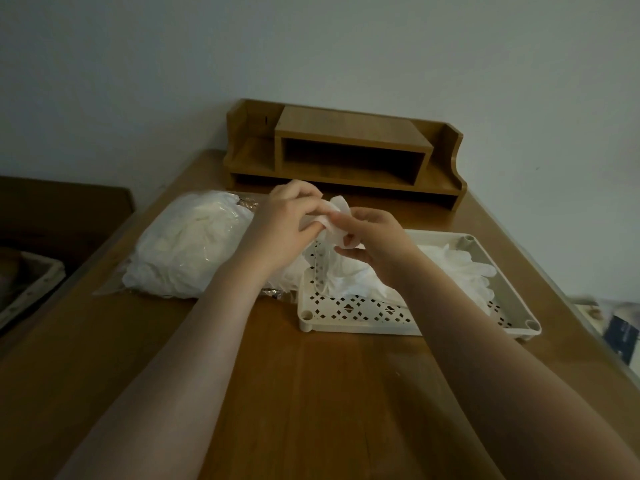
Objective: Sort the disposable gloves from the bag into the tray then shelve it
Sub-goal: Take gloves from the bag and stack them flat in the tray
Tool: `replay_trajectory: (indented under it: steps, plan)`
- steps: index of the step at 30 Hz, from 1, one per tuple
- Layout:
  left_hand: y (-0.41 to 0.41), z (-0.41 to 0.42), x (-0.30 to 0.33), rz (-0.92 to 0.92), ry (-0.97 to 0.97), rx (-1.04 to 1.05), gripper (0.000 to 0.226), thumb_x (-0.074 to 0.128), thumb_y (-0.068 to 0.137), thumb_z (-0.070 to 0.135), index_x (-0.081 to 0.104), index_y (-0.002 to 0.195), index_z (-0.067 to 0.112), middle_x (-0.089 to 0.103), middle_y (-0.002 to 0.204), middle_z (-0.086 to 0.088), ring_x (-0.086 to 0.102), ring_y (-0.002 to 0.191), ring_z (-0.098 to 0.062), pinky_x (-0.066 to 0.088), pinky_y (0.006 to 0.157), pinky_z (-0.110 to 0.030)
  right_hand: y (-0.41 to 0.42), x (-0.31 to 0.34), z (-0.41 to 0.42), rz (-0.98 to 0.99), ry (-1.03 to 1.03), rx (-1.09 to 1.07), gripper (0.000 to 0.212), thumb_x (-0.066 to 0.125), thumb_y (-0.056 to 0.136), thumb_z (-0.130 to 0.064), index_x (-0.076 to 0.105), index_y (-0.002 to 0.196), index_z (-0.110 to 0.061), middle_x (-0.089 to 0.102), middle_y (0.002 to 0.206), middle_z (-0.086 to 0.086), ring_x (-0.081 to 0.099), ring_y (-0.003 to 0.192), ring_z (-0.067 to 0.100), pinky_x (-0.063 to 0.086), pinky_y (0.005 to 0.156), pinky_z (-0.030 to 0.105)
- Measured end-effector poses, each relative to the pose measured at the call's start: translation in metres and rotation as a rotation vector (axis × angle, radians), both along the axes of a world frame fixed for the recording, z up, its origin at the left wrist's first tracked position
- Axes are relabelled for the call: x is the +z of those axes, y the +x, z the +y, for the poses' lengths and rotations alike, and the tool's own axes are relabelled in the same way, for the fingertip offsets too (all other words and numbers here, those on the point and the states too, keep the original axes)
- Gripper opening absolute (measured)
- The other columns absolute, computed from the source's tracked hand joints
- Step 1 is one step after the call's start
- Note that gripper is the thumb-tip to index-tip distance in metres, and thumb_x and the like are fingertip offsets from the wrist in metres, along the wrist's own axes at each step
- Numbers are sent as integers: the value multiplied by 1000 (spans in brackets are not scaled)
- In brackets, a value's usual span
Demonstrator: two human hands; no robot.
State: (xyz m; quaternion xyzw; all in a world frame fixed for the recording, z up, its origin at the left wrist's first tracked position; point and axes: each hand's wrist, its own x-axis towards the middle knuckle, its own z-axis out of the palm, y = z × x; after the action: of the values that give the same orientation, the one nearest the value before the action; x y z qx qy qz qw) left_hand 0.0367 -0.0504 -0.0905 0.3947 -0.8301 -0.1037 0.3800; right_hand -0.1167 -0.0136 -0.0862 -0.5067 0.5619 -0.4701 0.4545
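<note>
A clear plastic bag (180, 251) stuffed with white disposable gloves lies on the left of the wooden table. To its right stands a cream perforated tray (512, 299) with several white gloves (460, 268) lying in it. Above the tray's left end, my left hand (280, 226) and my right hand (374, 237) both pinch one white glove (334, 220); its lower part hangs down into the tray. A wooden desk shelf (346, 154) with an open middle compartment stands at the table's far edge against the wall.
The wooden table (311, 393) has bare surface in front of the tray and bag. A dark piece of furniture (52, 216) sits left of the table, and cloth items (609, 323) lie beyond its right edge.
</note>
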Motion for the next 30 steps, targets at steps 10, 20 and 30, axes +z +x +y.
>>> replay_trajectory:
  steps: [10, 20, 30]
  plan:
    - [0, 6, 12, 224, 276, -62, 9, 58, 91, 18, 62, 92, 26, 59, 97, 14, 56, 90, -3, 41, 76, -12, -7, 6, 9, -478, -99, 45, 7, 53, 93, -10, 60, 92, -7, 63, 79, 4, 61, 69, 13, 52, 67, 25]
    - [-2, 21, 24, 509, 709, -247, 22, 48, 92, 7, 63, 78, 15, 55, 55, 10, 49, 51, -4, 36, 48, -18, -17, 26, 18, -602, -30, -145, 39, 49, 97, -26, 60, 63, -12, 59, 58, 2, 47, 47, 10, 34, 39, 16]
    - [-13, 21, 14, 583, 1007, -364, 4, 55, 70, 16, 55, 73, 14, 47, 69, -5, 45, 61, -18, 32, 59, -30, -36, 13, 30, -612, -83, 15, 37, 49, 88, 3, 52, 121, -14, 60, 69, 4, 55, 62, 15, 44, 50, 22]
